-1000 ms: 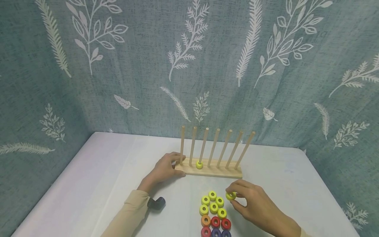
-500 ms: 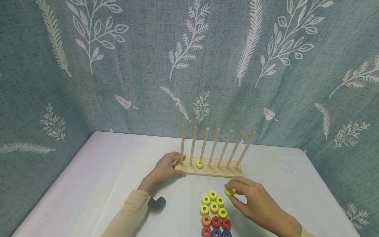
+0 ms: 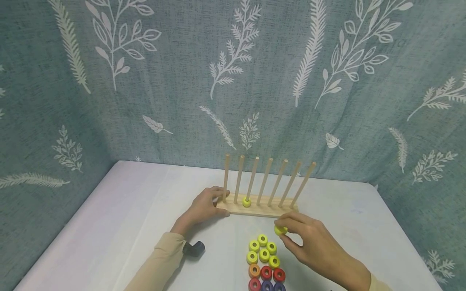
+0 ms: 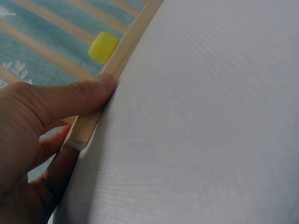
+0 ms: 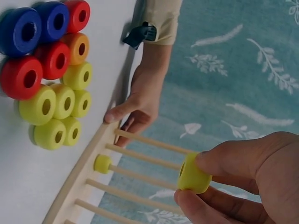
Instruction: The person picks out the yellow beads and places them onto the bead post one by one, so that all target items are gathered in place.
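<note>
My left hand [image 3: 204, 205] grips the left end of a wooden peg rack [image 3: 260, 209], thumb along its front edge and fingers behind, as the left wrist view also shows. Several upright pegs rise from the rack. A yellow bead [image 3: 246, 202] sits at the foot of the third peg from the left. Between thumb and fingers, my right hand [image 3: 314, 238] pinches another yellow bead [image 5: 194, 173], raised in front of the rack's right part. The held bead's hole faces sideways in the right wrist view.
Loose beads lie grouped in front of the rack: several yellow beads [image 3: 264, 254], an orange bead [image 3: 254, 270], red beads [image 3: 266, 273] and blue beads [image 5: 54, 22]. A white cloth covers the table [image 3: 127, 202]. A patterned curtain [image 3: 174, 101] stands behind and at both sides.
My right hand has moved a little forward and left, carrying the yellow bead toward the rack. The left hand keeps its grip on the rack's end.
</note>
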